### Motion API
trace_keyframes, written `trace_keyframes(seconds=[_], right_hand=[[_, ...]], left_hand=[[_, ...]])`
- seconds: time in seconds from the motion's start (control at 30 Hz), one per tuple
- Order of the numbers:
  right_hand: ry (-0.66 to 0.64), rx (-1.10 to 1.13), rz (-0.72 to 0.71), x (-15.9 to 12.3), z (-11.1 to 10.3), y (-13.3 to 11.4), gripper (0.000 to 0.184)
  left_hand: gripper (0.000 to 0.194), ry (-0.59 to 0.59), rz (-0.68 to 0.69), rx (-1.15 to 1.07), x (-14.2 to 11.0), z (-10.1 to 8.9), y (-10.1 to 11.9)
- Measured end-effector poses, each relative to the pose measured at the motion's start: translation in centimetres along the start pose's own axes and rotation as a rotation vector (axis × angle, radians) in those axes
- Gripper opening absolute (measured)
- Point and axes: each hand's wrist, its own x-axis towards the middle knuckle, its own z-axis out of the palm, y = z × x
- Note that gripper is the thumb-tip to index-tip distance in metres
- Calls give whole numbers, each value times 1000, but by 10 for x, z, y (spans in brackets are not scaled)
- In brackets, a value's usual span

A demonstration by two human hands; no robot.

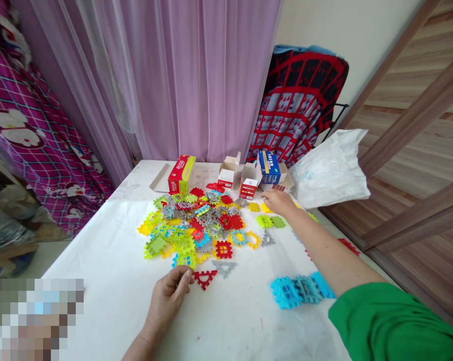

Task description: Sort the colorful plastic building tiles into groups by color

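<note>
My left hand (173,286) is low at the near edge of a pile of plastic interlocking pieces (211,215). Its thumb and fingers are pressed together, and what lies between them, if anything, is hidden. A red triangular piece (204,279) lies right by the fingertips, with a grey triangular piece (224,267) behind it. Reaching far across the table, my right hand (279,201) has its fingers stretched out over a yellow piece (265,208); the fingertips are small and partly hidden. Below my right forearm sits a row of blue joined pieces (299,291).
Behind the pile stand a red-and-green box (181,173), small opened cartons (250,181) and a blue box (270,168). A white bag (327,170) is at the back right. Green pieces (270,221) lie in front of my right hand. The white table (98,260) carries everything.
</note>
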Motion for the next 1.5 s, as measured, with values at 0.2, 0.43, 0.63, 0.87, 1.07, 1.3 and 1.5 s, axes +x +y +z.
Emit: trace_keyframes(seconds=[0.2,0.43,0.63,0.87,1.07,1.3,1.5], right_hand=[[76,99,-287,10,-16,-90,30],[93,248,-313,60,-14,-172,41],[-154,174,-205,108,-14,-218,50],[-289,126,-313,106,-12,-237,53],[-228,136,-408,50,-22,-223,46],[-135,168,-519,-15,-21,-209,40],[-128,295,-299,31,-19,-174,39]], left_hand=[[34,382,41,-105,5,-14,-2],[38,521,-24,-120,10,-24,-1],[41,474,-82,-166,11,-22,-10],[41,480,-98,-199,13,-23,-7],[38,511,-39,-162,9,-21,-1],[34,555,175,223,53,-51,14],[43,298,126,865,172,-99,17]])
